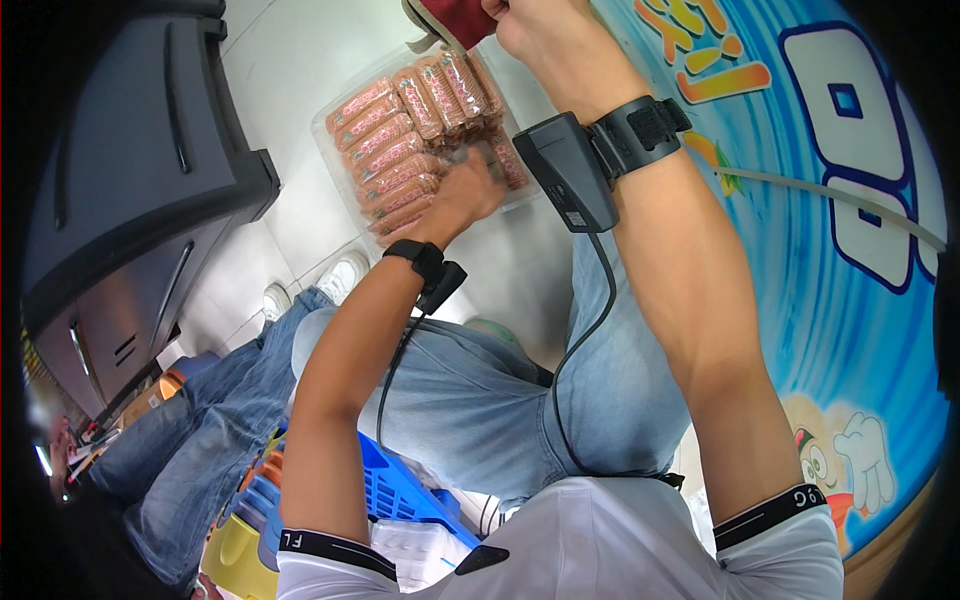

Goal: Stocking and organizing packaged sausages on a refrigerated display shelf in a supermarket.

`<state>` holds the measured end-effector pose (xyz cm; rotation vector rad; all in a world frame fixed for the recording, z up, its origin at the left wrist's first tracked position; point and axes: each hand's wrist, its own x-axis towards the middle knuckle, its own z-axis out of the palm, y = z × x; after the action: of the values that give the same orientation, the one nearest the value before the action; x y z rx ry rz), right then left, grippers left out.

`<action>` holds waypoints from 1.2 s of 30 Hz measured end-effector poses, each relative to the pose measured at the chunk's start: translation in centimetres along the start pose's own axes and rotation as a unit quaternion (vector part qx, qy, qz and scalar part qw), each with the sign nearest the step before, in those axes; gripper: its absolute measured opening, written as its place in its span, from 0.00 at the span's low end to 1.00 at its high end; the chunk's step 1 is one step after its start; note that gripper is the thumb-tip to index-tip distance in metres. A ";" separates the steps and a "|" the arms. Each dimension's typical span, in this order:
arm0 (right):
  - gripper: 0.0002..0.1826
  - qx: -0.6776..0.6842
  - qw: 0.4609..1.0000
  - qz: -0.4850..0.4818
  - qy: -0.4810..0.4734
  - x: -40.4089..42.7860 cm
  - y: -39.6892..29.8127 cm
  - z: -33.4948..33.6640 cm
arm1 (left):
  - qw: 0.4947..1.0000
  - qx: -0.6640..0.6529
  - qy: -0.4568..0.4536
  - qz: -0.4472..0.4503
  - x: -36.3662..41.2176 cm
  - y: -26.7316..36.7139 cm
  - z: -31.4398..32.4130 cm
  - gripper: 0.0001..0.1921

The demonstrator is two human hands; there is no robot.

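Observation:
My left hand (471, 191) reaches into a clear plastic tray (328, 133) of individually wrapped sausages (386, 139). Its fingertips are blurred among the packs at the tray's near right part, and whether they hold one cannot be made out. The sausages lie in rows, some side by side on the left and others turned upright at the back. At the top edge of the picture my right hand (514, 26) grips a dark red fabric item (461, 19) with a beige edge, partly cut off by the frame. Both wrists carry black strapped devices with cables.
A dark grey cabinet (142, 150) stands on the left. On the right is a blue printed panel (750, 247) with cartoon figures and writing. Another person's jeans-clad legs (217, 427) are at lower left, near a blue plastic basket (405, 480) and a yellow plastic object (240, 559).

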<state>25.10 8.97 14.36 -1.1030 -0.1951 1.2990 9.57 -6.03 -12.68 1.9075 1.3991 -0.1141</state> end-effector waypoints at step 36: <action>0.05 -0.021 1.000 0.000 0.003 0.7 -0.5 -1.1 | 0.998 0.050 -0.037 0.033 1.1 0.4 1.3 0.23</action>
<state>26.41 8.99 13.86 -1.1422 -0.2180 1.2960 10.82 -6.06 -13.89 2.0091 1.3006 -0.2238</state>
